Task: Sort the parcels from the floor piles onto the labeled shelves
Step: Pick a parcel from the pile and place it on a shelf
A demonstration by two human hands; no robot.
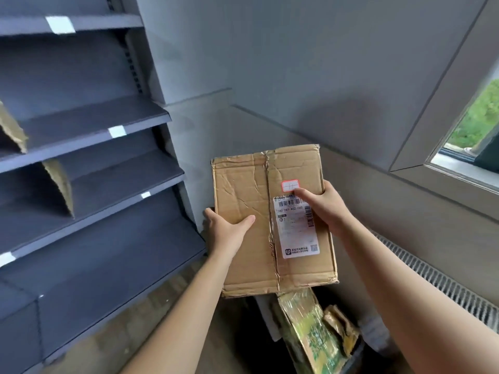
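Cardboard in hand: creased brown parcel (243, 184) with a white shipping label (297, 228). Head view: it's held in mid-air between both hands, above the floor pile (310, 336) and right of the dark grey metal shelving (94, 122). Step looks like reading the label. Next: match its code to a white shelf-edge tag (117, 131), then swing left.

Left hand (224, 230) grips the left edge, thumb flat on top, fingers wrapped under, mostly hidden. Right hand (326, 206) grips the right edge, thumb pressed beside the red-bordered sticker (289, 184), fingers hidden behind. Forearms extended.
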